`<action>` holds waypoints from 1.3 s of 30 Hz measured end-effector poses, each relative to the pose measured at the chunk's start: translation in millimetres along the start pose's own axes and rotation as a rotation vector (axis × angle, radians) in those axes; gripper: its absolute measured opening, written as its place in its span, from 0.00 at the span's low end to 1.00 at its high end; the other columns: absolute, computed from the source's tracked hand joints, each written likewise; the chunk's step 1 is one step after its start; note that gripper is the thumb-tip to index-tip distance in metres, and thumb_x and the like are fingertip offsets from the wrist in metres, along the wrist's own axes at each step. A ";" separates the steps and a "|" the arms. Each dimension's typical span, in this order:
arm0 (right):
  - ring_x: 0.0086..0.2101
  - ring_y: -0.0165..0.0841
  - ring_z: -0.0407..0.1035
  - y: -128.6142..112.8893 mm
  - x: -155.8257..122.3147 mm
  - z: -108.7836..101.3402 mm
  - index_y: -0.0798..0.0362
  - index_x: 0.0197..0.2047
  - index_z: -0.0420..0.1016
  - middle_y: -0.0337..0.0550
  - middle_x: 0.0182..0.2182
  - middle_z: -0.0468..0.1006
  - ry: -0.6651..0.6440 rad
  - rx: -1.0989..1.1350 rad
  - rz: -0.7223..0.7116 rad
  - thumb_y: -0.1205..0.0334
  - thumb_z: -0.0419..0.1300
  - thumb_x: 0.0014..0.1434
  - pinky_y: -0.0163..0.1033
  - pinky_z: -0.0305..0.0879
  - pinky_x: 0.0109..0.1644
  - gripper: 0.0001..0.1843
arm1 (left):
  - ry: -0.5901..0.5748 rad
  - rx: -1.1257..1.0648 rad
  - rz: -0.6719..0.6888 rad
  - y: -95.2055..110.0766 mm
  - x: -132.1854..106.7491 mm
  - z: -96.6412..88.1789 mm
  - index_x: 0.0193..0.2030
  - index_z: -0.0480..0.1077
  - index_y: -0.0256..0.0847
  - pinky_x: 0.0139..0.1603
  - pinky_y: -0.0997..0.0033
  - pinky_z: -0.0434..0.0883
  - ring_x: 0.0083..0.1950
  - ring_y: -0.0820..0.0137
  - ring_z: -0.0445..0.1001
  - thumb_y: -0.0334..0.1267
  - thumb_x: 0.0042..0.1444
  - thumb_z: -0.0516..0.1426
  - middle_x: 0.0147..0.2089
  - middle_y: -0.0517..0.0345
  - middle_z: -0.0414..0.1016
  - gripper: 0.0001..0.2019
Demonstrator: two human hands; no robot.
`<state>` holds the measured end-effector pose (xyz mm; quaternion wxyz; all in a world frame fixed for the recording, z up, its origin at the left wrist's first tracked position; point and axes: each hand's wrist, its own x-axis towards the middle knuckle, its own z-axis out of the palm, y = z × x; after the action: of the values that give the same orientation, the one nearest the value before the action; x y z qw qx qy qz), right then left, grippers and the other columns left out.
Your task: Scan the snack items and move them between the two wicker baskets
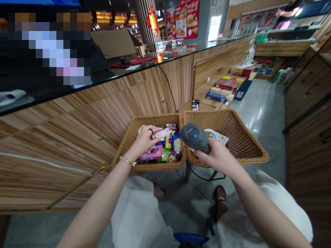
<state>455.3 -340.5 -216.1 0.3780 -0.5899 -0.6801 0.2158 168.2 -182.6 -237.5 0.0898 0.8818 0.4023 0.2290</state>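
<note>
Two wicker baskets stand side by side on low stands in front of me. The left basket (129, 137) is full of several colourful snack packets. My left hand (144, 139) reaches into it, fingers closed on a small clear packet of pale sweets (160, 133). My right hand (218, 156) grips the handle of a grey barcode scanner (193, 136) with a blue light, held over the gap between the baskets. The right basket (248, 144) holds one flat white packet (217, 136), partly hidden by the scanner.
A long wooden counter (77, 131) with a dark glass top runs along my left. The scanner's black cable (204, 178) hangs under the baskets. Stacked boxes (224, 88) lie on a low shelf further back. More wooden cabinets (307, 113) line the right, with grey tiled floor between.
</note>
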 end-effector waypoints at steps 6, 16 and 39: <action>0.31 0.44 0.77 -1.7 1.0 -1.6 0.49 0.33 0.69 0.44 0.23 0.78 -0.011 0.029 0.011 0.56 0.58 0.56 0.41 0.65 0.36 0.06 | 0.065 -0.703 -0.157 7.7 34.0 30.7 0.58 0.69 0.41 0.62 0.58 0.71 0.57 0.62 0.76 0.49 0.57 0.65 0.57 0.49 0.78 0.25; 0.33 0.44 0.78 -0.4 0.8 -2.6 0.49 0.32 0.68 0.45 0.26 0.80 -0.011 0.049 0.012 0.56 0.58 0.56 0.41 0.66 0.36 0.06 | 0.112 -1.049 -0.320 -1.7 38.0 54.7 0.53 0.75 0.40 0.57 0.64 0.72 0.51 0.65 0.77 0.48 0.55 0.67 0.51 0.53 0.81 0.22; 0.33 0.44 0.78 -0.5 -0.2 -1.5 0.49 0.33 0.70 0.43 0.25 0.79 -0.014 0.044 0.013 0.58 0.59 0.56 0.41 0.66 0.36 0.05 | 0.236 -0.663 -0.306 7.5 32.5 44.5 0.47 0.71 0.42 0.51 0.59 0.74 0.44 0.63 0.78 0.45 0.50 0.69 0.46 0.54 0.80 0.20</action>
<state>456.2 -341.0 -214.8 0.3848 -0.5842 -0.6741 0.2371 212.9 -162.0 -263.2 0.3565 0.7023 0.4407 0.4306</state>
